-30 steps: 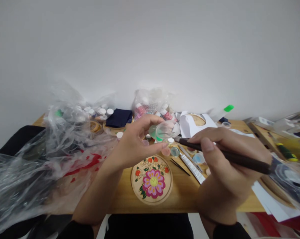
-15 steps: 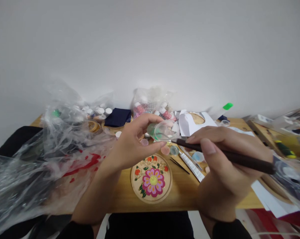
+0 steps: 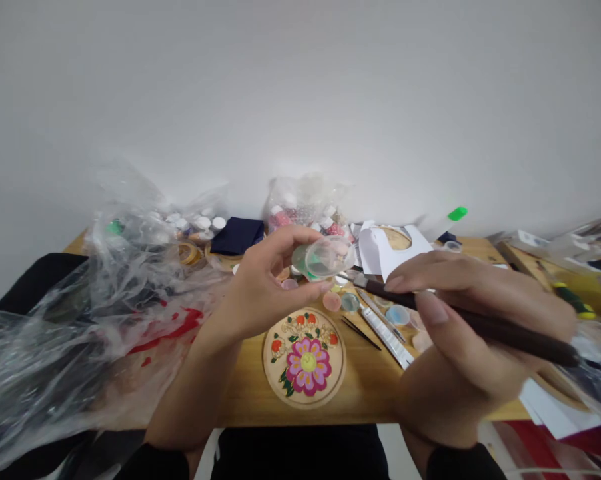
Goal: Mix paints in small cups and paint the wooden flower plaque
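Note:
My left hand (image 3: 260, 287) grips a small clear plastic cup (image 3: 330, 257) between thumb and fingers, tilted so its mouth faces right. Green colour shows inside it. A thick dark-handled tool (image 3: 525, 341) with a thin metal end is held like a pen in my right hand (image 3: 460, 333). Its tip is close to the cup's rim; whether they touch I cannot tell. Below the hands lies a round wooden plaque (image 3: 304, 360) painted with a pink and purple flower, orange blossoms and dark green leaves.
Tweezers (image 3: 360, 332) and a white paint tube (image 3: 385, 332) lie right of the plaque, near small colour pots (image 3: 350, 303). Crumpled clear plastic (image 3: 130, 293) covers the left side. Behind are a navy cloth (image 3: 237, 235), a bag of bottles (image 3: 300, 203) and white paper (image 3: 380, 257).
My right hand has shifted to the right, drawing the tool's metal end out from the cup to near its rim. The cup has tipped slightly; my left hand stays nearly in place.

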Demonstrator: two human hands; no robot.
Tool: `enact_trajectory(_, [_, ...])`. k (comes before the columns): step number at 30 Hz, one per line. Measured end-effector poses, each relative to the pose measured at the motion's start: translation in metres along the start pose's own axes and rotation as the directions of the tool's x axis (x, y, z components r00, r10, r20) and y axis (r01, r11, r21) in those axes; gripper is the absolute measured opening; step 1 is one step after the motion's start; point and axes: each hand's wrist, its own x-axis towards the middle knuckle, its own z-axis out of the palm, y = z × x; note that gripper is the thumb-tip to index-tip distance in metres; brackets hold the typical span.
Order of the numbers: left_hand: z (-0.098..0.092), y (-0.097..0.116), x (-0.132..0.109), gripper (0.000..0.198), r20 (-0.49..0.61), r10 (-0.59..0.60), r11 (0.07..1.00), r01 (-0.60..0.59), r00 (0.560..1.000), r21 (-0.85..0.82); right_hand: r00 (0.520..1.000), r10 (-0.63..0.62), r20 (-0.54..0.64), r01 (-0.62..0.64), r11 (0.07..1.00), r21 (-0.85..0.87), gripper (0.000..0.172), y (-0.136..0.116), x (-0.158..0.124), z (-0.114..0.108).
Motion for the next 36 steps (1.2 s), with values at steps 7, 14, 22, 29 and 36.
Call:
enact_trajectory(7, [0.000,0.000,0.001,0.038,-0.010,-0.014,1.000,0.014,1.000,-0.008,1.000,0.011,0.024,-0.013,0.998,0.058,0.021,0.006,0.002,-0.001])
enact_trajectory(14, [-0.001,-0.003,0.000,0.039,-0.005,-0.006,1.000,0.006,1.000,-0.022,0.998,0.033,0.052,-0.033,0.999,0.014,0.018,0.006,0.003,-0.003])
enact_trajectory(22, [0.000,-0.002,0.000,0.037,0.003,-0.008,1.000,0.008,1.000,-0.010,0.998,0.023,0.059,-0.023,1.000,0.003,0.018,0.007,0.004,-0.004])
enact_trajectory(29, [0.000,-0.001,0.001,0.037,0.023,-0.016,0.999,0.016,1.000,-0.039,0.996,0.028,0.086,-0.030,0.999,0.022,0.020,0.012,0.003,-0.006])
enact_trajectory(36, [0.002,-0.002,0.002,0.036,0.052,-0.014,0.995,0.019,0.999,-0.097,0.996,0.031,0.084,-0.039,0.995,0.094,0.022,0.014,0.001,-0.002])
